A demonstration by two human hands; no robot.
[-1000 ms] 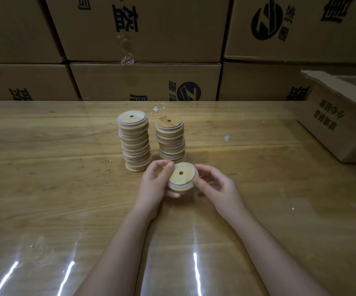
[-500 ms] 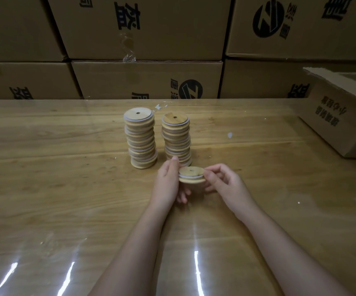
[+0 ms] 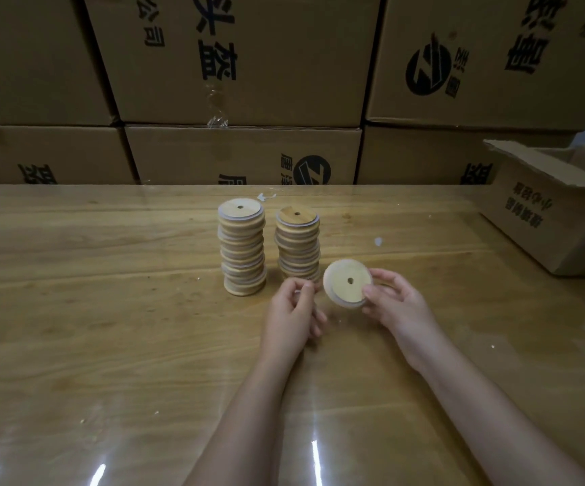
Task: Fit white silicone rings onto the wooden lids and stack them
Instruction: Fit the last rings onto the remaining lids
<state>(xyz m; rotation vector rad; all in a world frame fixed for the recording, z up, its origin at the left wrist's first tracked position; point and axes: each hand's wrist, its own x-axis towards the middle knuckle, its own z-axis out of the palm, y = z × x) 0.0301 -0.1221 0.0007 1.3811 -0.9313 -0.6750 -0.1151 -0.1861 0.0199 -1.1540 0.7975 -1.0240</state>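
Stacked cardboard boxes form a wall behind the taller stack of ringed wooden lids, which stands on the glossy wooden table. An open carton sits far to that stack's right. The shorter stack stands just beside it on the right. Further right and nearer the person, the right hand grips a single lid, tilted face-up, a white ring showing along its lower edge. The left hand, in front of the shorter stack, has curled fingers; whether it holds anything is unclear.
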